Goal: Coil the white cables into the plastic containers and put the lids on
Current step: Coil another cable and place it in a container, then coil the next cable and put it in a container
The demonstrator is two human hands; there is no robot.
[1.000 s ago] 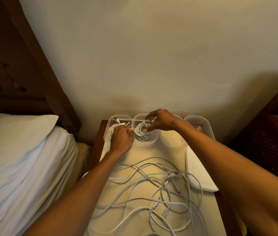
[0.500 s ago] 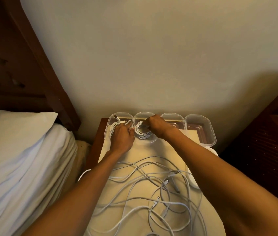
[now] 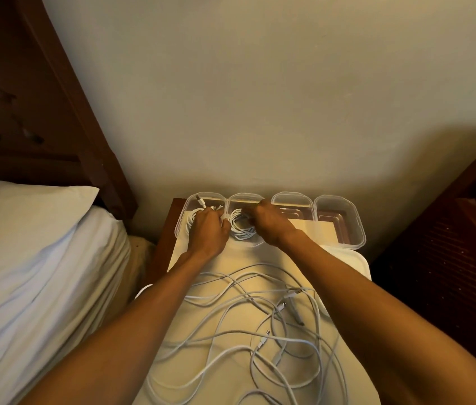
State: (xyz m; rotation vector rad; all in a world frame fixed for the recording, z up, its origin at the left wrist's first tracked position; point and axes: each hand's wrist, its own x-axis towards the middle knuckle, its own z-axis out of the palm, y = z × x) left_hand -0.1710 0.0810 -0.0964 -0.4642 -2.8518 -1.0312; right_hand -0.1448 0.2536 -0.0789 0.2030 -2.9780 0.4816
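Observation:
Several clear plastic containers stand in a row against the wall. The leftmost container (image 3: 187,206) holds a coiled white cable. The second container (image 3: 244,197) holds another white coil (image 3: 241,228). My left hand (image 3: 208,230) lies over the wall between these two, fingers curled down at the coil's left edge. My right hand (image 3: 269,222) presses its curled fingers into the second container on the coil's right side. The third container (image 3: 290,200) and the fourth container (image 3: 347,217) hold no cable. Loose white cables (image 3: 260,325) lie tangled on the near tabletop.
The cream-topped bedside table (image 3: 201,258) has a bed with white pillows (image 3: 26,229) at its left and a dark wooden headboard (image 3: 41,97) behind. Dark wooden furniture (image 3: 450,244) stands to the right. A white flat piece (image 3: 356,258) lies under the right containers.
My right hand came down from the second container's far rim into the container, onto the coil. The view shifted, showing the third and fourth containers in full. My left hand stayed.

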